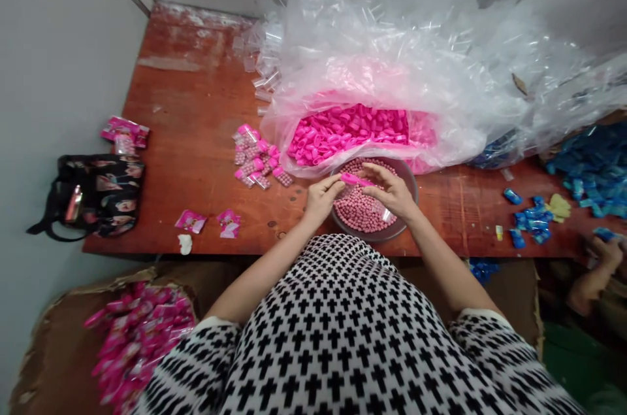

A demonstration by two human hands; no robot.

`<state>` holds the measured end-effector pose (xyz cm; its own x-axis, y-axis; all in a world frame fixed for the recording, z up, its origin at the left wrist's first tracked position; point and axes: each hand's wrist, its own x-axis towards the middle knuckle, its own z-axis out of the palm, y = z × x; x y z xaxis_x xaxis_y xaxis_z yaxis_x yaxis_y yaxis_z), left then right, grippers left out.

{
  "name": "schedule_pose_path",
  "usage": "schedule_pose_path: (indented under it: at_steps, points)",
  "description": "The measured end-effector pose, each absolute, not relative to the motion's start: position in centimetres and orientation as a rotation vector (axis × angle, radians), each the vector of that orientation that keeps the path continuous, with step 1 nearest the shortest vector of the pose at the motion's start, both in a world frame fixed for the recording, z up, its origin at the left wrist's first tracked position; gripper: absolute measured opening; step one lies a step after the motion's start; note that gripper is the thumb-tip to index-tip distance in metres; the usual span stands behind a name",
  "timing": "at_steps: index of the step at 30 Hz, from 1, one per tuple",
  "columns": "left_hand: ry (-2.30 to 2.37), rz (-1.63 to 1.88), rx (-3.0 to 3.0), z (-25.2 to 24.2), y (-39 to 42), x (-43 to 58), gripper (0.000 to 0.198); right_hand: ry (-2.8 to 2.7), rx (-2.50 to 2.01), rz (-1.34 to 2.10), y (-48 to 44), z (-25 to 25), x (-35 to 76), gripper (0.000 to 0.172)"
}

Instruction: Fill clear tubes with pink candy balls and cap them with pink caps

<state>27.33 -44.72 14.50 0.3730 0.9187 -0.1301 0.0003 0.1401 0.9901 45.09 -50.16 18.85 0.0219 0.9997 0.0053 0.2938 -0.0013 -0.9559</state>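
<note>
Over a grey bowl (410, 183) of small pink beads (360, 209), both hands meet at a bright pink plastic cap (353, 179). My left hand (321, 198) pinches its left end between thumb and fingers. My right hand (393, 195) closes on its right end with thumb and forefinger. Whether a clear container is joined to the cap is hard to make out. Behind the bowl, a large clear plastic bag (337, 68) lies open, with many loose pink caps (347, 131) inside. To the left sits a cluster of bead-filled clear containers with pink caps (257, 157).
Clear empty containers (269, 52) lie beside the bag. Pink packets (191, 221), a black patterned pouch (117, 193) and a box of pink packets (147, 336) are at left. Blue pieces (533, 219) lie at right, near another person's hand (605, 255).
</note>
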Motion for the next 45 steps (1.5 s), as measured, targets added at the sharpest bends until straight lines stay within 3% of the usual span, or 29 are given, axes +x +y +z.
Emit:
schedule_pose_path:
  at_steps: [7,16,21,27,32,39,45]
  points:
    - [0.901,0.82,1.436,15.0,-44.5,26.7,0.031,-0.625,-1.273,1.309,-50.9,17.3,45.1,0.035]
    - [0.832,0.874,1.747,15.6,-44.6,27.2,0.022,-0.783,-1.306,1.375,-49.7,18.3,44.2,0.024]
    - [0.811,0.908,1.827,15.3,-44.7,27.3,0.021,-0.57,-1.204,1.722,-49.7,18.4,43.5,0.031]
    - [0.867,0.923,1.832,15.5,-45.3,27.4,0.022,-0.285,-1.155,1.779,-49.6,17.3,41.5,0.015]
    - [0.919,0.841,1.747,14.5,-45.1,27.4,0.02,-0.207,-1.138,1.767,-49.2,16.3,40.4,0.019]
    - [1.17,0.87,1.33,11.2,-43.2,23.6,0.032,-0.553,-1.344,1.655,-49.1,15.5,41.7,0.041]
    - [1.682,1.048,1.128,8.5,-38.1,15.6,0.027,-0.613,-1.461,1.701,-48.6,12.7,40.0,0.038]
